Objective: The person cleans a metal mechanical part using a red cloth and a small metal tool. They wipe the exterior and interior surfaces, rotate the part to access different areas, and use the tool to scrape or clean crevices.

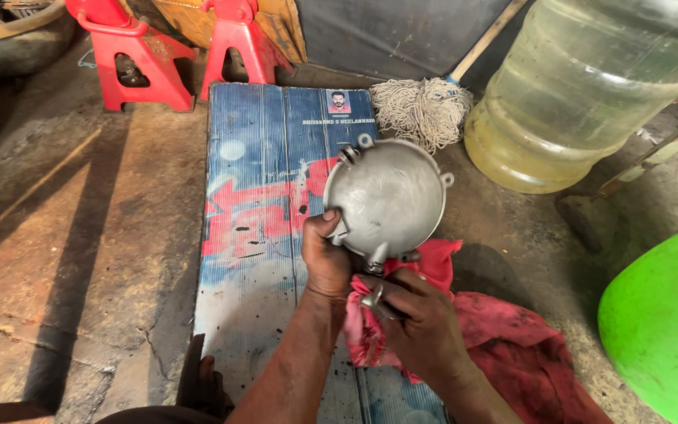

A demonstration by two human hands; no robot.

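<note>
Grey metal cover sits gripped between left hand fingers, above right hand.

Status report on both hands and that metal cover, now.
Left hand grips round metal cover at rim. Right hand presses red rag against its stem. Nothing obstructing.

single head-worn view, looking steeply down and forward, close over both hands, printed board on the floor beneath

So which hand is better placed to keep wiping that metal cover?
Probably the right hand: its fingers grip the red rag against the round metal cover, while the left hand steadies its edge.
</note>
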